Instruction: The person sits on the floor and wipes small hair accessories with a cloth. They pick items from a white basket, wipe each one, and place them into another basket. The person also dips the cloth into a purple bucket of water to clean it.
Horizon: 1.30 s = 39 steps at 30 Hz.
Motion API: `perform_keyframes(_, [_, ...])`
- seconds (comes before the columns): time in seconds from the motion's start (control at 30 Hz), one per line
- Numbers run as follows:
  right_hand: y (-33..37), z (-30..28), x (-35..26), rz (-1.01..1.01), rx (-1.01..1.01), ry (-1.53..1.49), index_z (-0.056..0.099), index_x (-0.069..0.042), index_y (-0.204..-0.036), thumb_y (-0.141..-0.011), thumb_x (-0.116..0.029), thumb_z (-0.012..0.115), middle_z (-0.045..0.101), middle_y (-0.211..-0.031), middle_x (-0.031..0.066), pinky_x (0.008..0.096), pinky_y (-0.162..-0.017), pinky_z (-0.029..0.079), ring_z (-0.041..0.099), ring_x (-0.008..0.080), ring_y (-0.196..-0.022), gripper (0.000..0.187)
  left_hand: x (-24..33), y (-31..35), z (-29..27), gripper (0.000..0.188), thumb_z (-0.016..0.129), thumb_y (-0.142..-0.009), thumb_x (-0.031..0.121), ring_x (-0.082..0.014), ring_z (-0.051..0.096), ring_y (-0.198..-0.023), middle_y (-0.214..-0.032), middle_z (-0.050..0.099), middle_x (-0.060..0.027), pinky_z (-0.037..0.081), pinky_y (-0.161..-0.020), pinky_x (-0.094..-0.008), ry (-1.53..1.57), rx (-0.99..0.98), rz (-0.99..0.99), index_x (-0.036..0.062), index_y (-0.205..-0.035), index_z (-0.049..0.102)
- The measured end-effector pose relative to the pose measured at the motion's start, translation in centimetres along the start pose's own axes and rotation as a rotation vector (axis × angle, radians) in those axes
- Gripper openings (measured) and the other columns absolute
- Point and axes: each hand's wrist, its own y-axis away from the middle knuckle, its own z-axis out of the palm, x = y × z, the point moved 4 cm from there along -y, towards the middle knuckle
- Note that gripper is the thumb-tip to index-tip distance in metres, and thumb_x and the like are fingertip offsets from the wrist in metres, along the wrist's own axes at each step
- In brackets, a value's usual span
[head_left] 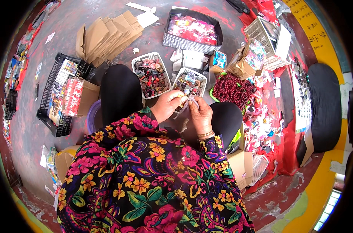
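My left hand (166, 105) is closed in a pinch, with a small gold-coloured bit showing at its fingertips. Close beside it, my right hand (201, 115) grips a crumpled, whitish see-through bag (183, 106) between thumb and fingers. What the bag contains is too small to make out. Just beyond both hands stands a white basket (194, 71) of small mixed trinkets. To its left, a larger white basket (135, 61) holds dark, multicoloured hair ties (153, 75). My bent knees flank the hands.
Flattened cardboard (112, 35) lies far left, above a black crate (48, 93) of packages. A patterned box (192, 42) of pink packets stands ahead. Dark red beads (233, 90) fill a green tray at right, near an open carton (242, 64) and scattered pink-and-white packets (258, 124).
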Motion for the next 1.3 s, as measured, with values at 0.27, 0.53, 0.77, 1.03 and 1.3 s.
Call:
perform_keyframes(0.27, [0.8,-0.3,1.0,0.256,0.121,-0.477,0.062,-0.001,-0.079,-0.085,-0.011,0.058,0.051,-0.068,-0.0075,0.0152,-0.052,0.028,0.036,0.0004,-0.060,0.012,-0.6,0.2,0.9,0.015,0.047,-0.090,0.012,-0.0059,0.051,-0.080,-0.084,0.057,-0.0008,0.042,-0.072,-0.0212,0.128,-0.067,-0.074,0.0000,-0.091,0.056])
perform_keyframes(0.53, [0.3,-0.1,1.1,0.296,0.163,-0.836,0.060,-0.001,-0.095,-0.090,-0.019,0.050,0.059,-0.084,-0.0001,0.0209,-0.066,0.043,0.052,0.0067,-0.072,0.021,-1.5,-1.2,-1.2,0.017,0.042,-0.092,0.014,-0.0196,0.057,-0.092,-0.092,0.061,-0.0091,0.042,-0.086,-0.0324,0.882,0.073,-0.053,0.0028,-0.094,0.055])
perform_keyframes(0.77, [0.4,0.7,1.7,0.152,0.115,-0.620,0.053,0.000,-0.113,-0.090,-0.020,0.051,0.058,-0.096,0.0034,0.0225,-0.075,0.044,0.053,0.0095,-0.083,0.030,-1.2,-1.3,-2.2,0.015,0.046,-0.090,0.012,-0.0213,0.058,-0.090,-0.090,0.061,-0.0107,0.043,-0.087,-0.0343,1.036,0.108,-0.102,0.0000,-0.094,0.054])
perform_keyframes(1.03, [0.3,0.5,-0.6,0.006,0.013,-0.317,0.055,-0.002,-0.093,-0.088,-0.014,0.053,0.055,-0.075,-0.0015,0.0205,-0.064,0.042,0.047,0.0060,-0.070,0.013,-2.3,-0.6,-0.2,0.015,0.045,-0.090,0.009,-0.0201,0.056,-0.093,-0.095,0.057,-0.0091,0.041,-0.088,-0.0339,0.983,-0.058,-0.120,0.0000,-0.100,0.051])
perform_keyframes(1.3, [0.9,0.3,-0.2,0.060,-0.033,-0.382,0.057,-0.003,-0.086,-0.090,-0.016,0.050,0.051,-0.069,-0.0050,0.0187,-0.058,0.038,0.040,0.0030,-0.064,0.015,-1.6,-0.4,-0.3,0.017,0.049,-0.086,0.008,-0.0221,0.058,-0.091,-0.093,0.059,-0.0089,0.042,-0.085,-0.0341,1.221,-0.095,-0.237,0.0009,-0.101,0.053])
